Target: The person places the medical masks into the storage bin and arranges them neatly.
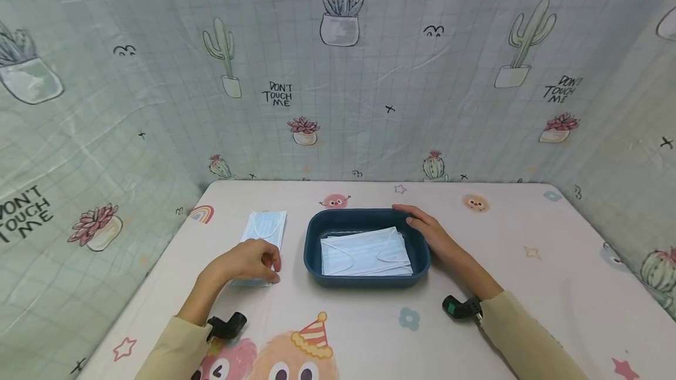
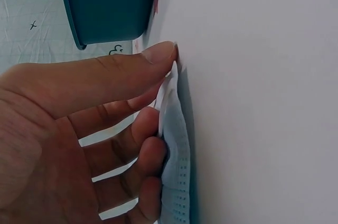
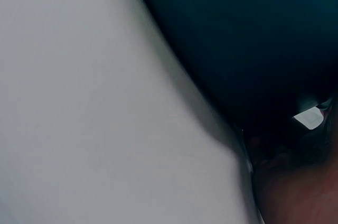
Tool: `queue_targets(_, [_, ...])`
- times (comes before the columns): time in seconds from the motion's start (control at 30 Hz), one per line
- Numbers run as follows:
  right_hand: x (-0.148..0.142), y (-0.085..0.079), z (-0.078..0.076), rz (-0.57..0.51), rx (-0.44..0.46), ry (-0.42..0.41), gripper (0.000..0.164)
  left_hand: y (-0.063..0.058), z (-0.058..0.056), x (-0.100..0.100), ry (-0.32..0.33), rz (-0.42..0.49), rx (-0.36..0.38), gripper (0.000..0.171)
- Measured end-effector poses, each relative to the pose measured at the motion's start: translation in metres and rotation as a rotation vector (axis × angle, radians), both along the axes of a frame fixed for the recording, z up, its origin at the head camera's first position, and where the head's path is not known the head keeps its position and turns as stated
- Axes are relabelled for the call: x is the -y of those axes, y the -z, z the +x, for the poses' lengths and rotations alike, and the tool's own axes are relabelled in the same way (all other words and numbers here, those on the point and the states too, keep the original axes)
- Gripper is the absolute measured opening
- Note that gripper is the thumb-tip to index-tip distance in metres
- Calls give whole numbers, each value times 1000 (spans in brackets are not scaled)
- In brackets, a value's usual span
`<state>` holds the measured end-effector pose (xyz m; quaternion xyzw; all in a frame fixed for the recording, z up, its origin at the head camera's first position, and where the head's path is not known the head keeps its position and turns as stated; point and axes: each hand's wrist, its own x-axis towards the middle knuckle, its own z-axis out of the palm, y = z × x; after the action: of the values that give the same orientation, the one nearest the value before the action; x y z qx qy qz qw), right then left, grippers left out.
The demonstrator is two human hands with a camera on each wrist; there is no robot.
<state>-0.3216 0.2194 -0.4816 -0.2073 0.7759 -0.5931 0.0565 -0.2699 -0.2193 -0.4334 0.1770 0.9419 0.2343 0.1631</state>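
A light blue face mask [image 1: 264, 226] with white ear loops lies on the left part of the table, partly covered by my left hand [image 1: 246, 263]. In the left wrist view, that hand's thumb and forefinger pinch the edge of the mask [image 2: 177, 166], and the other fingers bend against it. Several more face masks [image 1: 364, 254] lie stacked inside a dark blue plastic box [image 1: 364, 281]. My right hand [image 1: 430, 230] grips the box's rim at the far right corner. Close up in the right wrist view, the box wall [image 3: 237, 34] hides most of that hand.
The table [image 1: 369, 339] wears a white cloth printed with cartoon figures. Behind it and at both sides hangs a curtain [image 1: 338, 87] with cactus drawings. A small black camera [image 1: 227, 326] sits on the left wrist, another camera [image 1: 460, 308] on the right.
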Motion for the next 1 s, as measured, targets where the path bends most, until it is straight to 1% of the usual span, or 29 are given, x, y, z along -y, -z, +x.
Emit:
queue_targets(0.17, [0,1,-1,-13,8,-4,44,3,-1,-1,-5,8,2,19])
queue_targets(0.4, [-1,-2,-2,-16,14,-5,44,4,-1,-1,0,9,-24,19])
queue_targets(0.57, [-2,-3,-3,-18,21,-3,44,6,-4,-1,0,19,-26,18])
queue_targets(0.8, [-1,-3,-4,-18,29,4,44,5,-4,-1,-8,33,-4,19])
queue_targets(1.0, [-1,-1,-2,-18,22,4,44,2,-2,-2,10,43,16,20])
